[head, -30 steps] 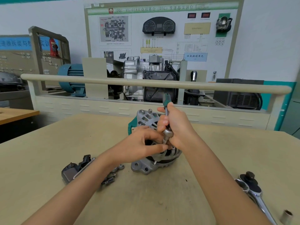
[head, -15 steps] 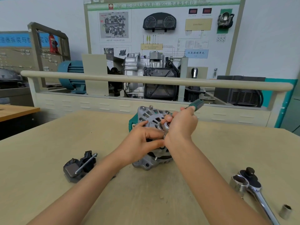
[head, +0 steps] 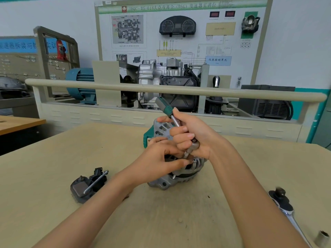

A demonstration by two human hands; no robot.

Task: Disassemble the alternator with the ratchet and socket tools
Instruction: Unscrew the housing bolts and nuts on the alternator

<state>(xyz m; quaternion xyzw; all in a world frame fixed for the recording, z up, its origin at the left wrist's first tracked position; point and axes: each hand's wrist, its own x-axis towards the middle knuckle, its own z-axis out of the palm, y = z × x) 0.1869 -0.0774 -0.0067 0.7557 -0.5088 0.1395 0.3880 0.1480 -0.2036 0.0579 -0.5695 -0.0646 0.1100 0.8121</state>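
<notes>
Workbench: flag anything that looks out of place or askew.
Nothing looks damaged or spilled. A loose socket sits near the table's front right corner, apart from the big ratchet, and a long bolt lies slanted across the removed black part.

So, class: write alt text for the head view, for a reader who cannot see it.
A right hand grips a green-handled ratchet on an alternator that the left hand holds on a table. A removed part lies left, another ratchet right.
</notes>
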